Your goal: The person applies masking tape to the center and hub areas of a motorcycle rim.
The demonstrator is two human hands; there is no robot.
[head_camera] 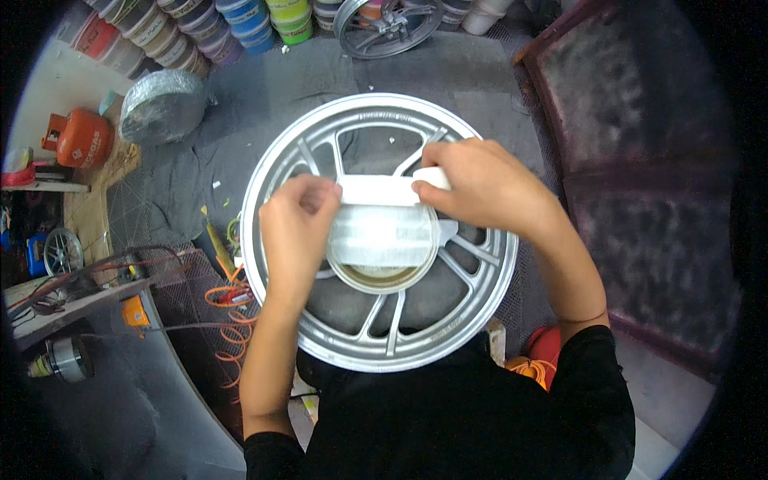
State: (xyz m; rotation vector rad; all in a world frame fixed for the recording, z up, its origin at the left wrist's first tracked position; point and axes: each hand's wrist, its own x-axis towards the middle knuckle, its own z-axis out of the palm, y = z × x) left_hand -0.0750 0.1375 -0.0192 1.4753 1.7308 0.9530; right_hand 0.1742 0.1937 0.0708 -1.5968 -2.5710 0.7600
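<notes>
A silver spoked alloy wheel (pixel 389 364) lies before me, its round hub (pixel 384 286) at the middle. Overlapping strips of pale masking tape (pixel 375 237) cover much of the hub opening; its lower part is uncovered. My right hand (pixel 492 183) grips a white tape roll (pixel 432 177) above the hub's right side. From that roll a white tape strip (pixel 376 191) runs across to my left hand (pixel 298 219), which pinches its free end between thumb and fingers. The strip lies along the hub's upper edge. Right of the hub, a tape tab (pixel 447 233) sticks out.
Stacked tubs (pixel 246 24) and another wheel (pixel 390 27) stand beyond the dark floor covering (pixel 270 78). A plastic-wrapped round object (pixel 163 108) and an orange gas cylinder (pixel 87 139) are at the left, above a coiled orange hose (pixel 231 345). Dark-stained panels (pixel 654 198) rise at right.
</notes>
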